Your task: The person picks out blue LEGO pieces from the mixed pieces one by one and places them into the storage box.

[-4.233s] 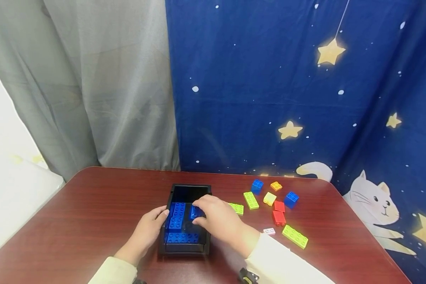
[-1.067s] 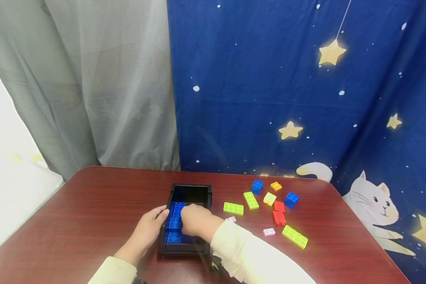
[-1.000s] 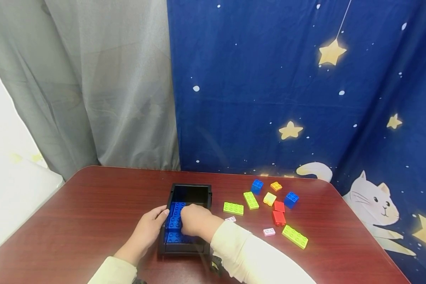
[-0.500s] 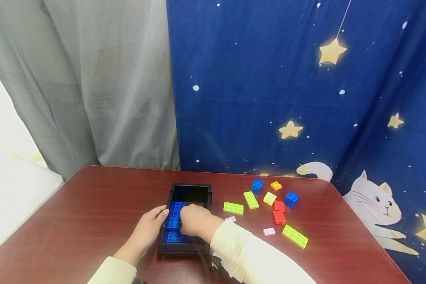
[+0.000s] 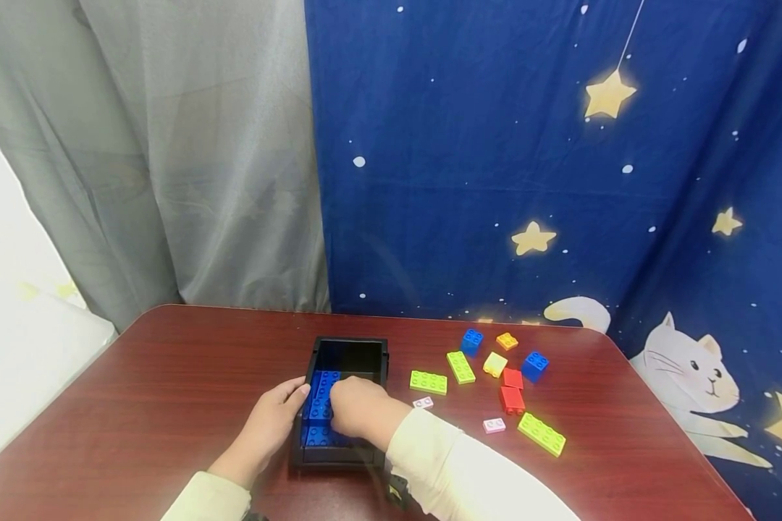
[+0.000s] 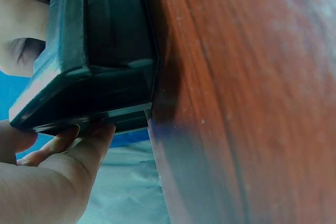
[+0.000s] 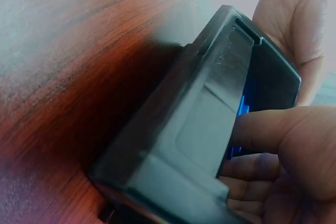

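While in bin (image 5: 339, 455), blue bricks (image 5: 322, 398) beside right hand (image 5: 365, 412)

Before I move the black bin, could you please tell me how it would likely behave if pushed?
The black bin looks like stiff plastic, so its straight walls should barely flex. It seems to sit flat on the smooth-looking table, so it would probably slide rather than roll. The blue bricks inside may steady it.
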Demonstrator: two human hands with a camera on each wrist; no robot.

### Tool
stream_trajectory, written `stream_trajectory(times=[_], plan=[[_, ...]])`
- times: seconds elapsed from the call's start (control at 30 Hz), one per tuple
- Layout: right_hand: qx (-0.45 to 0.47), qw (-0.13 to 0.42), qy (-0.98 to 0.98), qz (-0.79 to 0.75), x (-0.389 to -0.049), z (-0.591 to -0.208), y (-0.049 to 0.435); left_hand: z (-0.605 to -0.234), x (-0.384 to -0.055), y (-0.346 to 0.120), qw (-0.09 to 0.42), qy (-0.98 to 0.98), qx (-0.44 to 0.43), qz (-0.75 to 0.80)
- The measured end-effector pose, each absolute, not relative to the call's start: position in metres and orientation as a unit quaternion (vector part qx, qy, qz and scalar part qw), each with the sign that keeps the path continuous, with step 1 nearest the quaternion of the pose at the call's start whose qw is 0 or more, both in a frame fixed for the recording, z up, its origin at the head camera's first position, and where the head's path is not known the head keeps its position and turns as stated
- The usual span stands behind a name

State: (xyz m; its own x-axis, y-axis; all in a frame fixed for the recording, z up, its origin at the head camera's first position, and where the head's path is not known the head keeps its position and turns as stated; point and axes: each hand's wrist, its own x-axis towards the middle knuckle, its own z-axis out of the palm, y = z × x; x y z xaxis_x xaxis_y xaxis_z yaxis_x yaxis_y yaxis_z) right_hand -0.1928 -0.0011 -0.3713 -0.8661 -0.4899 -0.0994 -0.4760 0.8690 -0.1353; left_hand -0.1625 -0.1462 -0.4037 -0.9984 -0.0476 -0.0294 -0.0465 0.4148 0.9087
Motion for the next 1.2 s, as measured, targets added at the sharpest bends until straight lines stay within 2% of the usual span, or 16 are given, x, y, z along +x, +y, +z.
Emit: stream_trajectory(times=[0.53, 0.97, 1.2], plan=[[-0.292, -0.02, 0.955, -0.054, -0.186, -0.36, 0.018, -0.404, -0.161, -0.147, -0.003, -0.837, 0.033, -0.546], [-0.348, -0.129, 0.924, -0.093, -0.179, -0.358, 0.046, -0.404, -0.161, -0.146, 0.001, -0.839, 0.027, -0.544], [-0.346, -0.14, 0.917, -0.139, -0.176, -0.359, 0.063, -0.404, -0.161, -0.146, 0.004, -0.839, 0.028, -0.544]])
